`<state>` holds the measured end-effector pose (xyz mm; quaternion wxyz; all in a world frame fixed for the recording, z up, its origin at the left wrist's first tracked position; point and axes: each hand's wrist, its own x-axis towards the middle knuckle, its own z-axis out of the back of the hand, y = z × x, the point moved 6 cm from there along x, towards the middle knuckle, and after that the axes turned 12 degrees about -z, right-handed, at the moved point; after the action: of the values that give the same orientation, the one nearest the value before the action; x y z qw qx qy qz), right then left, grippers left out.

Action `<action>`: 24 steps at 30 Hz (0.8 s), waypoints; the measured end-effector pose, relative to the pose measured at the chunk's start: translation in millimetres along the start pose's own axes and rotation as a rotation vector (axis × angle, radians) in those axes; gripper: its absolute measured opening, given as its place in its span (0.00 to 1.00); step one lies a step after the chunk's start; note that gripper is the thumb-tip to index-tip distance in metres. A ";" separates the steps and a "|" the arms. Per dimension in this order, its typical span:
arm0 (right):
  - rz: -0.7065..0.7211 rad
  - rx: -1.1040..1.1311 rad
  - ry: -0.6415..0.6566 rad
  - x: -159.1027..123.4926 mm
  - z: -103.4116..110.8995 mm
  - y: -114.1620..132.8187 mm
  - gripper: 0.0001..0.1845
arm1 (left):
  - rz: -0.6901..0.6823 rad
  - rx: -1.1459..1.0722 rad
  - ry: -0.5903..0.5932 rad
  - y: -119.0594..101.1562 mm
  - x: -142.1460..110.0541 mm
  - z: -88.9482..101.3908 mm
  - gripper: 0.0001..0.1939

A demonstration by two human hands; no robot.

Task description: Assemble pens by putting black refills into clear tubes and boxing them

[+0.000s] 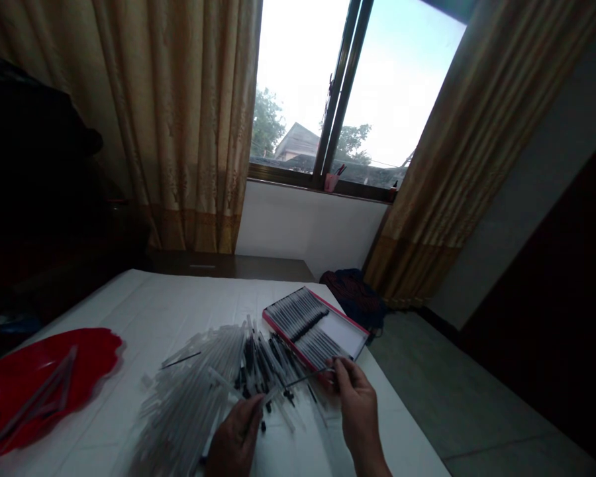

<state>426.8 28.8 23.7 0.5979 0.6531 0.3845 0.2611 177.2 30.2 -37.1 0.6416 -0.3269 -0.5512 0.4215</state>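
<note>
My left hand [236, 437] is shut around a clear plastic pen barrel [273, 394], at the near edge of a large heap of clear barrels [189, 397]. My right hand [355, 404] pinches a thin pen refill [308, 379] between thumb and fingers, with its tip close to the held barrel's end. Loose black-tipped pens [263, 364] lie just beyond my hands. Behind them, a pink-rimmed box [291, 315] holds neat rows of pens, and its right part shows a bare white patch. A red plastic tray [40, 391] with several clear barrels lies at the left.
Everything lies on a white-covered table [129, 331], whose right edge drops to a grey tile floor [442, 391]. A dark cloth bundle [355, 298] sits beyond the table's far corner. Curtains flank a window [302, 86], with a pink cup [331, 182] on its sill.
</note>
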 end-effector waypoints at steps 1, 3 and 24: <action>-0.005 0.021 -0.004 -3.4 1.1 2.9 0.25 | 0.000 0.002 0.009 -1.9 -0.3 -0.4 0.13; 0.013 0.020 0.000 -9.5 0.3 9.2 0.24 | 0.007 0.006 0.007 -4.2 -0.7 -0.1 0.13; 0.069 0.006 0.099 -8.3 -8.6 9.4 0.22 | -0.490 0.490 0.128 -15.7 -6.5 -9.0 0.13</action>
<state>417.0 27.1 35.2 0.5668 0.6542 0.3915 0.3122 188.7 18.0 -27.7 0.8164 -0.0471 -0.4544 0.3534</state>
